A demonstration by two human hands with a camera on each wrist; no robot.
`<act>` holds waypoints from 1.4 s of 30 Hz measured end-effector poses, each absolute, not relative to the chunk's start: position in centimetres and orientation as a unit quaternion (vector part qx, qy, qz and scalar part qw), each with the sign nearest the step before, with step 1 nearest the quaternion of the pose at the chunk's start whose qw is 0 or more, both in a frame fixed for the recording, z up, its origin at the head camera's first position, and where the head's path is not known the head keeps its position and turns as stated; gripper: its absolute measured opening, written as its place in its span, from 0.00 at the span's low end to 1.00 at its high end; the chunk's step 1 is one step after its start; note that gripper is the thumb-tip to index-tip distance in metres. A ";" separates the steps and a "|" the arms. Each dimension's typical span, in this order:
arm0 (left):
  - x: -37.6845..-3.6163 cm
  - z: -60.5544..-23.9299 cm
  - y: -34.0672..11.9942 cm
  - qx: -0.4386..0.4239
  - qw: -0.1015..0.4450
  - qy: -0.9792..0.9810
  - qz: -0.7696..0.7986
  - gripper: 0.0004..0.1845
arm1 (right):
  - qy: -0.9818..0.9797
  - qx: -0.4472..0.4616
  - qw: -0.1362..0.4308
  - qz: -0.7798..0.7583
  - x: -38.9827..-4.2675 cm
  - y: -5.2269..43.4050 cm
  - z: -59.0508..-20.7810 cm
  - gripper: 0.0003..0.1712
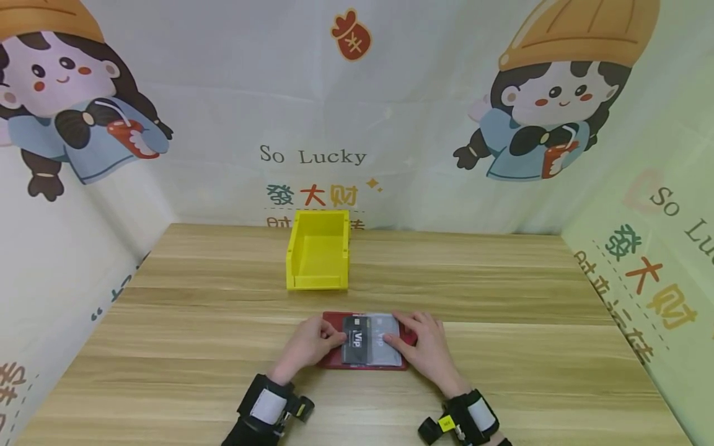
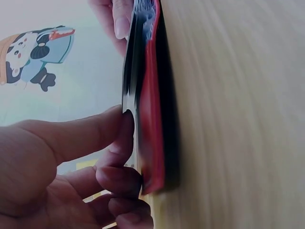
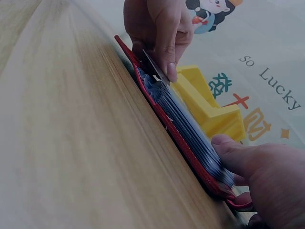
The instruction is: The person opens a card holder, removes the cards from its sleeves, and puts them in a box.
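Observation:
A red card holder [image 1: 333, 362] lies open on the wooden table [image 1: 502, 297], its clear sleeves [image 1: 386, 342] facing up. A black card [image 1: 357, 339] marked "VIP" lies on the left sleeves. My left hand [image 1: 311, 344] pinches this card's left edge between thumb and curled fingers. In the left wrist view, the thumb [image 2: 90, 131] lies on the card [image 2: 129, 81] above the red cover [image 2: 151, 119]. My right hand [image 1: 428, 347] rests with its fingers laid on the right sleeves. The right wrist view shows a fingertip [image 3: 228, 143] on the sleeve stack [image 3: 181, 114].
A yellow open bin [image 1: 318, 257] stands behind the card holder, near the back wall. Printed cartoon curtains close in the table at the back and both sides. Bare wood lies to the left and right of the hands.

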State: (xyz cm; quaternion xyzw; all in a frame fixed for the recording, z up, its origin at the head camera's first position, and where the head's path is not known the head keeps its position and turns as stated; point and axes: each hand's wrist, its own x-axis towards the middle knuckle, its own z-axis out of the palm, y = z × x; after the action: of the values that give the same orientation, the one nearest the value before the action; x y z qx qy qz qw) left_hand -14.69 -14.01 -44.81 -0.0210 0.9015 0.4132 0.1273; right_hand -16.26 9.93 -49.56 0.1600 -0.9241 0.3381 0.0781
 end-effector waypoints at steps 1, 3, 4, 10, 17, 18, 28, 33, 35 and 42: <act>-14.7 -44.8 -14.1 -0.023 0.129 0.901 0.414 0.10 | -0.924 0.160 0.079 0.338 -16.2 9.9 -49.6 0.27; -14.7 -44.9 -14.3 -0.023 0.127 0.900 0.417 0.10 | -0.924 0.159 0.080 0.340 -16.2 9.9 -49.5 0.27; -14.7 -45.0 -14.3 -0.022 0.125 0.899 0.419 0.10 | -0.924 0.159 0.080 0.340 -16.3 9.9 -49.6 0.27; -14.8 -45.2 -14.8 -0.014 0.117 0.892 0.436 0.11 | -0.924 0.158 0.081 0.339 -16.3 9.9 -49.7 0.27; -15.0 -45.1 -15.8 -0.024 0.130 0.874 0.468 0.11 | -0.924 0.158 0.080 0.340 -16.3 9.9 -49.7 0.27; -15.0 -45.0 -15.9 -0.025 0.133 0.872 0.471 0.11 | -0.924 0.159 0.081 0.339 -16.3 9.9 -49.6 0.27; -15.9 -43.7 -17.5 -0.001 0.124 0.852 0.509 0.12 | -0.922 0.156 0.081 0.346 -16.3 9.9 -49.5 0.28; -17.0 -42.8 -18.2 0.010 0.103 0.830 0.547 0.13 | -0.920 0.159 0.085 0.347 -16.3 10.0 -49.7 0.27; -17.5 -42.5 -18.5 0.001 0.092 0.823 0.560 0.14 | -0.920 0.160 0.087 0.347 -16.3 10.1 -49.7 0.27; -18.7 -41.6 -19.3 -0.021 0.044 0.811 0.582 0.15 | -0.922 0.160 0.083 0.343 -16.4 10.1 -49.8 0.27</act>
State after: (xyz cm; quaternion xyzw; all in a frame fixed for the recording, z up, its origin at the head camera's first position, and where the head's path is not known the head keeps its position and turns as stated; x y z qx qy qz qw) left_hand -18.73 -19.29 -41.57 -0.0206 0.8114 0.5825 0.0437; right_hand -16.39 10.08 -49.83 0.1604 -0.9218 0.3431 0.0833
